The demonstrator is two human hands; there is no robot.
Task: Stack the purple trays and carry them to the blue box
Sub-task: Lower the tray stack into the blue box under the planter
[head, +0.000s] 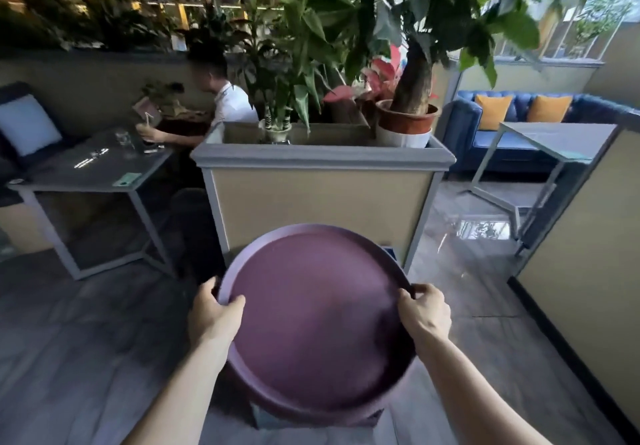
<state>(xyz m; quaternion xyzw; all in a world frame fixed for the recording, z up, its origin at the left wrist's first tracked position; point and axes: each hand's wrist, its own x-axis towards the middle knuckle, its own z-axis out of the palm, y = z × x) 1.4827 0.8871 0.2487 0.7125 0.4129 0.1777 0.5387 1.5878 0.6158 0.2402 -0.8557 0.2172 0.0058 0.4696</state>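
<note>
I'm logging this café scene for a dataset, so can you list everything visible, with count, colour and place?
purple trays: round stack, exact count unclear, purple, held in the lower centre
blue box: only a blue corner visible behind the trays' far rim
planter box: one, beige with grey trim, centre
potted plants: several, green and pink leaves, in the planter
dark table: one, grey frame, left
seated person: one, white shirt, behind the dark table
blue sofa: one, two orange cushions, right rear
light table: one, in front of the sofa
left hand: fingers gripping the trays' left rim
right hand: fingers gripping the right rim
</note>
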